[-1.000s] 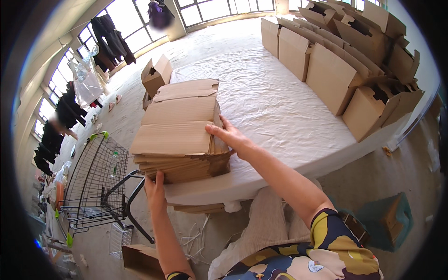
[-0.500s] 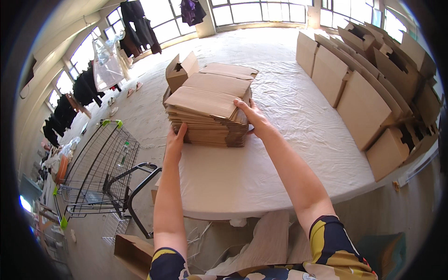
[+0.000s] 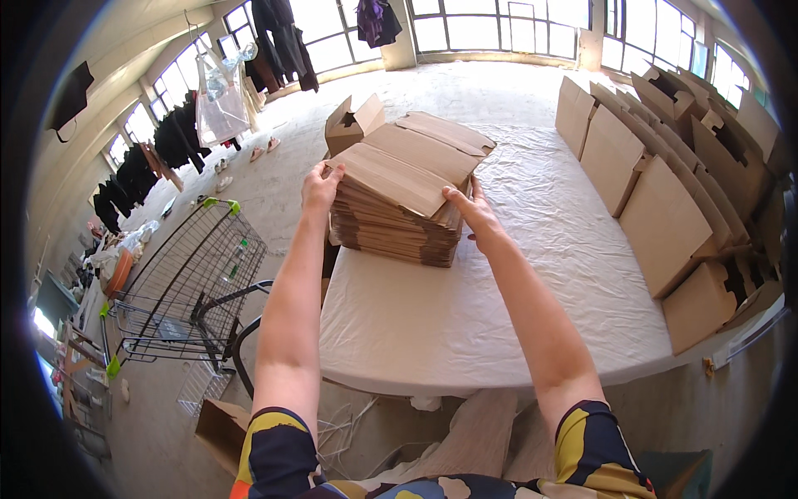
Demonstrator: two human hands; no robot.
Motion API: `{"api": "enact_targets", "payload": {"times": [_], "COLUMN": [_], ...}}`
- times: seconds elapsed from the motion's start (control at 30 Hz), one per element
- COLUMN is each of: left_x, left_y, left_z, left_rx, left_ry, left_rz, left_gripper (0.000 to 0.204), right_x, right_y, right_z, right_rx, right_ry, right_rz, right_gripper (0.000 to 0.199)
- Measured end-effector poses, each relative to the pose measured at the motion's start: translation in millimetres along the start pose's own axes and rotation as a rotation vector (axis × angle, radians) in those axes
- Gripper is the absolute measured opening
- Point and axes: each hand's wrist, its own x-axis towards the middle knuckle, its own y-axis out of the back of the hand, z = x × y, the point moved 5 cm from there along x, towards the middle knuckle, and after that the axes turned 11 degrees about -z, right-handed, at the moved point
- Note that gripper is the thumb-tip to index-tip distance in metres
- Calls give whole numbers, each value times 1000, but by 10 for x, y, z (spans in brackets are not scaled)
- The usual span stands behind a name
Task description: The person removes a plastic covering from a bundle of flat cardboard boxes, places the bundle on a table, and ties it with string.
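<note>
Gripping the flattened cardboard box (image 3: 411,162) atop the stack (image 3: 395,229), both hands' fingers (image 3: 320,175) clasp its near corners, long axis running away rightward.

Sunlit loft workroom, seen from above. Tall grid windows (image 3: 490,29) along the far wall and the left side, washing a pale, dusty floor (image 3: 499,87) in daylight. Dark clothes (image 3: 278,37) hung against the panes, with a purple garment (image 3: 371,21) further right. White-draped table (image 3: 465,316) across the middle. Wire cart (image 3: 187,283) with green handle tips parked just beside it on the left. Shoes (image 3: 249,154), possibly sandals, scattered near the far left wall.
</note>
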Motion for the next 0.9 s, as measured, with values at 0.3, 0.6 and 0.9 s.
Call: {"api": "enact_targets", "payload": {"times": [0.3, 0.6, 0.9], "left_x": [-1221, -3632, -3526], "left_y": [-347, -1417, -1564], "left_z": [945, 990, 950], "left_rx": [-568, -646, 30], "left_ry": [-115, 54, -242], "left_rz": [30, -499, -275], "left_gripper": [56, 73, 29], "right_x": [-663, -1612, -2077], "right_y": [432, 1708, 2128], "right_z": [-51, 488, 700], "right_rx": [153, -72, -1068], "right_ry": [261, 207, 263], "right_rz": [41, 123, 409], "right_gripper": [77, 46, 51]}}
